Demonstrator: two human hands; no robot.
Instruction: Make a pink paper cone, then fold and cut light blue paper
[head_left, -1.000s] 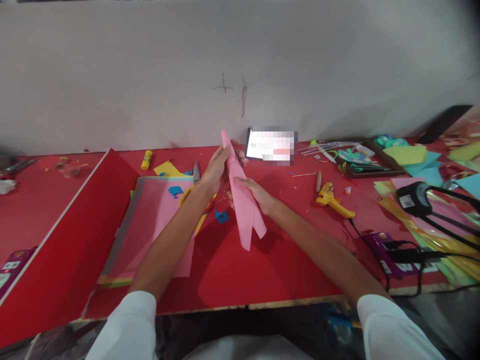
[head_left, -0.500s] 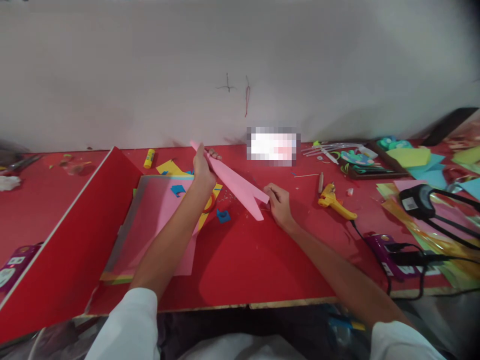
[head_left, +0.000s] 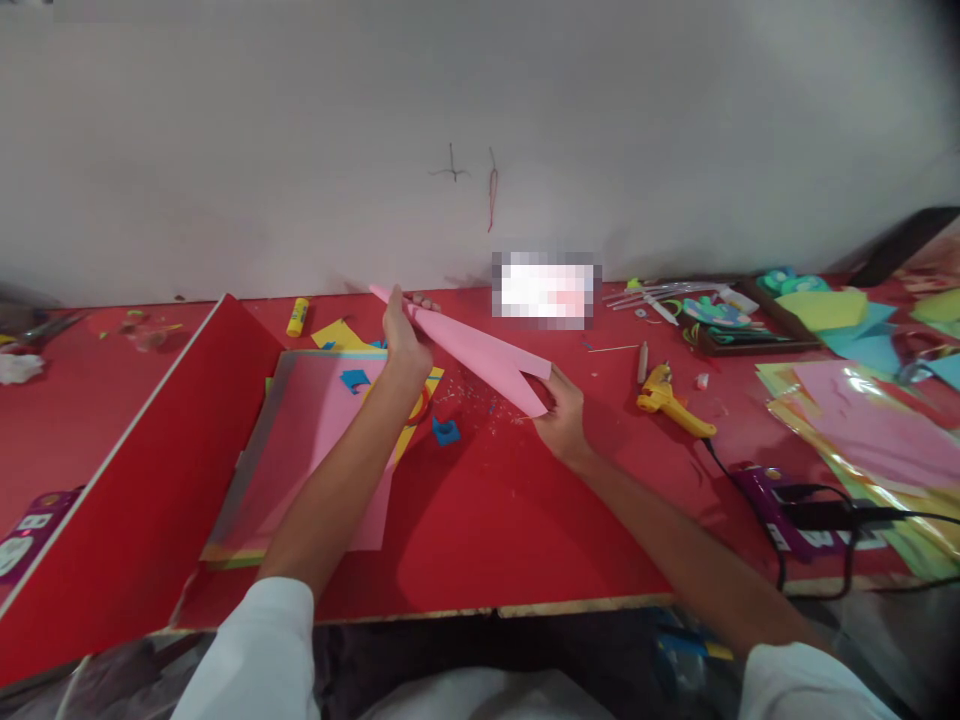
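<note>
A pink sheet of paper [head_left: 480, 352], rolled or folded into a long narrow shape with two flaps at its near right end, is held in the air above the red table. My left hand [head_left: 406, 335] is closed around its narrow far end. At the split end, my right hand [head_left: 561, 412] grips the two flaps, thumb on the lower one and fingers at the upper one. Under my left forearm lies a stack of pink paper [head_left: 300, 430] in a clear sleeve. A curled blue paper scrap [head_left: 445, 431] rests below the held paper.
A red upright divider [head_left: 161, 460] stands at left, with a glue stick [head_left: 297, 317] beyond it. To the right are a yellow glue gun [head_left: 671, 402], a purple power strip [head_left: 787, 515], cables and coloured sheets [head_left: 862, 420]. A brown tray [head_left: 750, 345] sits farther back.
My right hand has shifted slightly and opened from a pinch on one flap to span both flaps. A black object with straps at the right is gone from the coloured sheets.
</note>
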